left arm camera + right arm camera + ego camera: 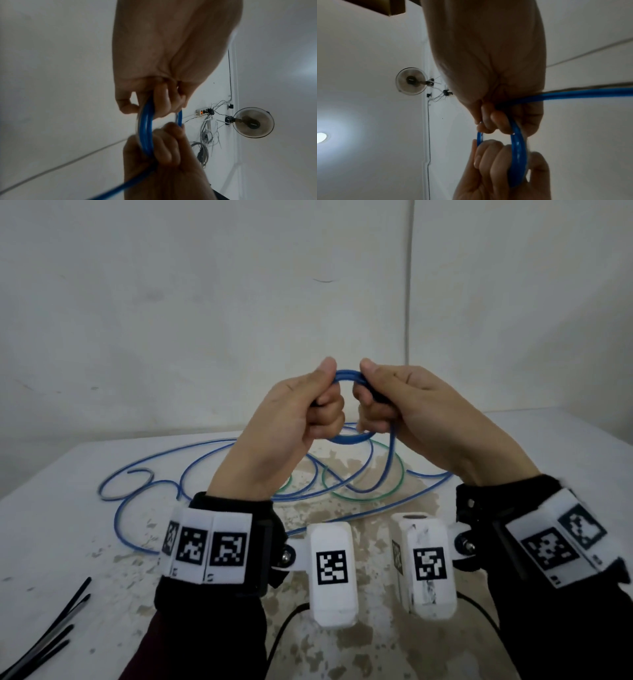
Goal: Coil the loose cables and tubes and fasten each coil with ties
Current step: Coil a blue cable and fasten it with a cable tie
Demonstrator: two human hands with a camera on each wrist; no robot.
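Both hands are raised above the white table and hold a small coil of blue tube between them. My left hand grips the coil's left side with curled fingers and thumb on top. My right hand grips the right side the same way. The tube's loose length hangs from the right hand down to the table and sprawls there in wide loops. A thin green tube lies looped among them. In the wrist views the blue coil runs through both fists.
Several black cable ties lie at the table's front left corner. The tabletop is stained brown in the middle. A white wall stands close behind the table. A wall fan and a power strip with cords show in the wrist views.
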